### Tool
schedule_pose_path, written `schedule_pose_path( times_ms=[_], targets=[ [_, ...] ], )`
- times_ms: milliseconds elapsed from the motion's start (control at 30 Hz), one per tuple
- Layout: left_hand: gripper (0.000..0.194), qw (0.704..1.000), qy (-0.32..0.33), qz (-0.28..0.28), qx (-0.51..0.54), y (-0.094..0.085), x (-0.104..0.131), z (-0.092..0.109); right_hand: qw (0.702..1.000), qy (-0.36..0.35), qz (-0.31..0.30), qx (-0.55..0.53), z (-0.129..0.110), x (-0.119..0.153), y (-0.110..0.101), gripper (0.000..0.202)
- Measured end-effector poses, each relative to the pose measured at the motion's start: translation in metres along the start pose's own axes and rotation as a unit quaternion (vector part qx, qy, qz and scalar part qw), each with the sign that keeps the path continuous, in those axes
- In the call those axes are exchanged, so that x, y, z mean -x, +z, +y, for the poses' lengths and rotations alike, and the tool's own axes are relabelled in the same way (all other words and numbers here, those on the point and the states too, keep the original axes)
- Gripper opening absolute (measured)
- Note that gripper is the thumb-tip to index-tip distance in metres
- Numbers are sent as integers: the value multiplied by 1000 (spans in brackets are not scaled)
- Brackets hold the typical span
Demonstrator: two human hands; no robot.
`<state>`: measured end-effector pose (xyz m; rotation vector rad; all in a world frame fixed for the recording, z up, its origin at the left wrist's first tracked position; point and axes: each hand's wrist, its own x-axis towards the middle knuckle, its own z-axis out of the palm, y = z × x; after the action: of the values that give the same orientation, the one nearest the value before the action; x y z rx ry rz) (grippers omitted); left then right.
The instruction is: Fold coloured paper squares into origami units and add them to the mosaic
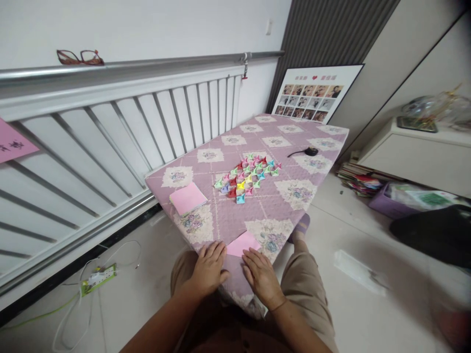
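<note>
Fingers [212,250] of the left hand [208,270] and right hand [262,277] lie extended, unclenched, at opposite ends of a pink paper sheet [243,242] on the tabletop [233,220]; its long axis spans hand to hand, one corner pointing away toward folded paper pieces [240,186].

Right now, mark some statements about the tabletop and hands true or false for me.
1. The right hand touches the single pink paper. True.
2. The paper stack is topped with green. False: its top sheet is pink.
3. The left hand holds the eyeglasses. False: the hand lies on the table, and the glasses sit on the pipe.
4. The folded paper pieces come in several colours. True.
</note>
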<state>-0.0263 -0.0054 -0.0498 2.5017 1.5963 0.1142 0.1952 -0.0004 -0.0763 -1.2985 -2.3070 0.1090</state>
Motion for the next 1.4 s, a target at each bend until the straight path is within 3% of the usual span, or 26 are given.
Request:
schedule_pose_path(
  times_ms=[167, 300, 567, 867, 1133, 1267, 1400],
  targets=[
    [27, 999, -28, 27, -6, -14, -20, 4, 999, 35, 9, -3, -4, -8, 0, 21],
    [14, 999, -6, 19, -28, -21, -31, 4, 999, 43, 25, -8, -5, -9, 0, 19],
    [15, 992, 96, 3, -76, -19, -42, 6, 997, 71, 23, -9, -9, -12, -4, 16],
    [18, 988, 91, -20, -125, -17, -47, 11, 992, 124, 0, 26, -17, -23, -12, 6],
    [19, 991, 98, 11, -91, -13, -50, 3, 989, 133, -13, 67, -19, -28, -13, 3],
    [17, 994, 78, 54, -55, -30, -52, 6, 996, 84, 7, 35, -14, -34, -24, 14],
    [20, 993, 69, 90, 19, -69, -59, 12, 995, 76, 41, -42, -15, -46, -39, 20]
  ],
)
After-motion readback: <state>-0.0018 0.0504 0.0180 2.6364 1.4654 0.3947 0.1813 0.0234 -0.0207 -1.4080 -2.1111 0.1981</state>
